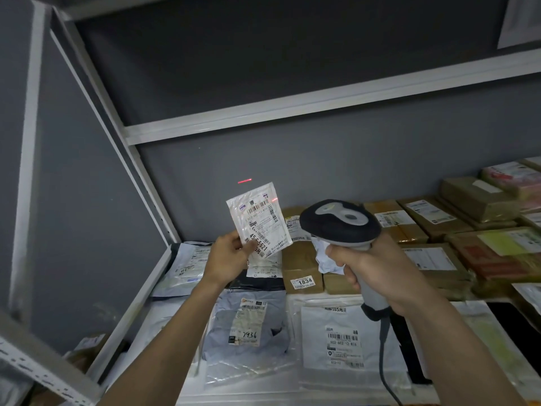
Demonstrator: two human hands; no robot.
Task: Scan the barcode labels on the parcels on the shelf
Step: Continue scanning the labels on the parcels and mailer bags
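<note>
- White and glossy, a small flat plastic mailer pouch (259, 220) is lifted off the shelf and tilted label-up toward the viewer, probably so its barcodes face the reader rather than the wall.
- The left hand (227, 257) pinches that pouch by its lower corner at about 7 o'clock, which keeps the fingers off the printed codes.
- The right hand (370, 272) is wrapped around the pale grip of a grey-and-black handheld barcode scanner (341, 222), which sits at 3 o'clock from the pouch with its head aimed at it; a crumpled white paper scrap (326, 256) is tucked under the fingers.
- A red scan line (244, 181) falls on the grey back wall at 12 o'clock of the pouch, with only a faint red glint near the label's upper right edge; I judge the aim is slightly high.
- The other parcels, brown cardboard boxes (304, 269) and grey poly mailer bags (248, 326), lie label-up on the white metal shelf (152, 276), ready for reading.
</note>
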